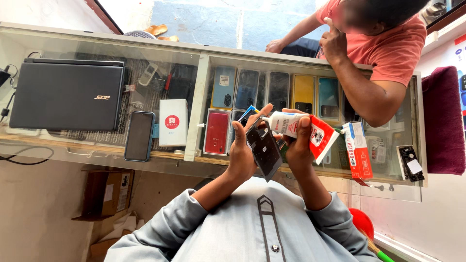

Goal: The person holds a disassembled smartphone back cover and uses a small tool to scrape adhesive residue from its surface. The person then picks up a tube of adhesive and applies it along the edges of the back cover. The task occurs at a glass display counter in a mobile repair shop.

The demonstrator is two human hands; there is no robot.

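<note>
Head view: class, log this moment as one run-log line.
left hand: holds dark flat phone back panel | right hand: holds white-and-red glue tube, nozzle at panel | beneath: glass display counter

A laptop (68,93) lies on the glass counter (194,53) at nine o'clock, with a phone (139,136) and a small box (173,122) just right of it. At centre, the left hand (241,153) holds a phone back panel (264,150) touching the glue tube (287,123) in the right hand (298,145). A carton (357,149) stands at three o'clock, and another person's arm (364,94) rests on the counter at one o'clock.
</note>
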